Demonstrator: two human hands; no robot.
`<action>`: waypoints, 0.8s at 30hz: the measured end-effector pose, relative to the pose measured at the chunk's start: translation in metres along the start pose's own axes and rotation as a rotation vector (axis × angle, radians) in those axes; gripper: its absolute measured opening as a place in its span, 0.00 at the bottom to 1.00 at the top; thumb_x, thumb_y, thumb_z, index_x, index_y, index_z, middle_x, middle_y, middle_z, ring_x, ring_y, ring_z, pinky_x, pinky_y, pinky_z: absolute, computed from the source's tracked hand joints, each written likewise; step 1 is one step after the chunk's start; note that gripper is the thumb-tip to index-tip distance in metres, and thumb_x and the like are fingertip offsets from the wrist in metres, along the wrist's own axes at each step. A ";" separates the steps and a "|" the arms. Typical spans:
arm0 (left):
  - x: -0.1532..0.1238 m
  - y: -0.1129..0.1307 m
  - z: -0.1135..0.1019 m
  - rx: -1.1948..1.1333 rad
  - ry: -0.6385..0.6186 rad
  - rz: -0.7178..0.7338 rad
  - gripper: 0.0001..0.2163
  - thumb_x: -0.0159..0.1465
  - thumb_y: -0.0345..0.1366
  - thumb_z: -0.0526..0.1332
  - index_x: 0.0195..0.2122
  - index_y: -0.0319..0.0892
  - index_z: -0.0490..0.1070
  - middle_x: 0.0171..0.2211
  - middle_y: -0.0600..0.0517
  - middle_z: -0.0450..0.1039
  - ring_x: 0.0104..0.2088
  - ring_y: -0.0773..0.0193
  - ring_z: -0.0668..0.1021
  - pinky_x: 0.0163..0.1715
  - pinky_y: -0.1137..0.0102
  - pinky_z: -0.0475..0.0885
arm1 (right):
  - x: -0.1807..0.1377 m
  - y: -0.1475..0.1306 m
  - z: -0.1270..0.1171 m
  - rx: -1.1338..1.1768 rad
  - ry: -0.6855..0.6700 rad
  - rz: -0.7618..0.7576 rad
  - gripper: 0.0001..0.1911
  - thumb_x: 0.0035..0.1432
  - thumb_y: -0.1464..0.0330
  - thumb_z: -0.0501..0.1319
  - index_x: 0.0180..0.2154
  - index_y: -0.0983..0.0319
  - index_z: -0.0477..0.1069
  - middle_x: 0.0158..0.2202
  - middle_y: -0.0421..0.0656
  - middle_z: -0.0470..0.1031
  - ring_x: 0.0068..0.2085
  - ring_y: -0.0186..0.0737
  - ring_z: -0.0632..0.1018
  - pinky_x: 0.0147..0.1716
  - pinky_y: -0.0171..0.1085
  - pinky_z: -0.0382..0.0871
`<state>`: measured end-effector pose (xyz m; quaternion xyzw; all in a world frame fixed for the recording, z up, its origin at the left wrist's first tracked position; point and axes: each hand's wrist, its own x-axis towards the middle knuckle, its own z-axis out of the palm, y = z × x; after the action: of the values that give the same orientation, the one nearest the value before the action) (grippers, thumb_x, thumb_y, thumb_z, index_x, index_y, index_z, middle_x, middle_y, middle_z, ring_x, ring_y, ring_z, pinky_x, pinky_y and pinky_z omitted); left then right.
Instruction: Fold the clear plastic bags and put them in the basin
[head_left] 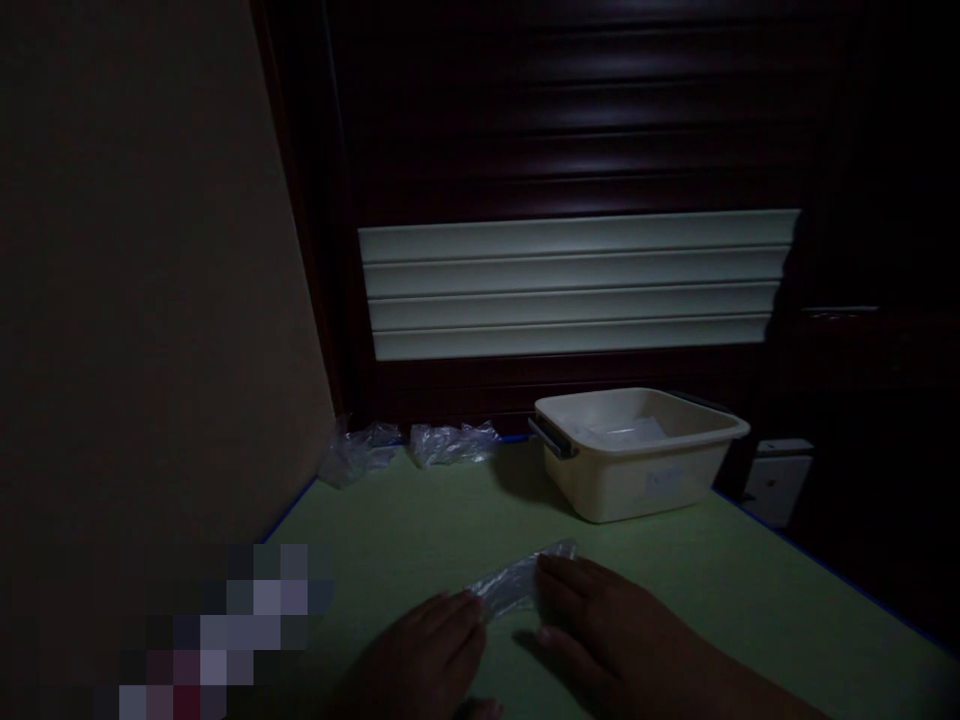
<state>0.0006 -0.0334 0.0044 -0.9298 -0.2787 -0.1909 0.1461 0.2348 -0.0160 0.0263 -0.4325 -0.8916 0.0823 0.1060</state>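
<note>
We rest the left hand [429,655] and right hand [611,625], fingers extended and thumbs apart, on opposite ends of the clear plastic [514,583]; a cream bin [637,485] stands beyond.

"How is the left hand [420,650] held?"

"It is held near six o'clock, back turned up, with its fingers [457,610] pointed towards two. The left thumb [484,709] is partly cut off by the lower edge."

"And the right hand [615,610]?"

"That is placed at five o'clock, also back up, fingers extended towards ten, the right thumb [564,646] set apart below them. The right forearm [739,682] is angled towards four. Neither hand is clenched."
</note>
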 end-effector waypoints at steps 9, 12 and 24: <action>0.005 0.005 0.000 -0.005 -0.131 -0.140 0.17 0.62 0.38 0.60 0.51 0.38 0.67 0.43 0.44 0.74 0.42 0.54 0.75 0.43 0.62 0.74 | 0.003 -0.010 0.006 0.015 0.036 -0.180 0.34 0.63 0.58 0.51 0.63 0.73 0.51 0.64 0.62 0.47 0.63 0.58 0.55 0.57 0.54 0.57; 0.002 0.001 0.005 -0.002 -0.091 -0.106 0.14 0.63 0.38 0.58 0.49 0.40 0.69 0.46 0.43 0.73 0.45 0.53 0.75 0.43 0.62 0.74 | 0.006 -0.008 0.017 0.026 0.016 -0.285 0.37 0.63 0.55 0.50 0.63 0.75 0.49 0.64 0.63 0.45 0.64 0.57 0.50 0.58 0.53 0.54; 0.001 -0.004 0.003 0.037 -0.060 0.018 0.15 0.62 0.35 0.59 0.49 0.36 0.70 0.50 0.40 0.73 0.50 0.53 0.75 0.48 0.63 0.73 | 0.001 -0.002 0.017 0.005 0.009 -0.250 0.38 0.62 0.51 0.50 0.59 0.77 0.58 0.60 0.65 0.53 0.62 0.57 0.58 0.58 0.49 0.58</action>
<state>-0.0005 -0.0283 0.0024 -0.9348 -0.2778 -0.1565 0.1567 0.2282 -0.0173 0.0106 -0.3182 -0.9378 0.0688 0.1207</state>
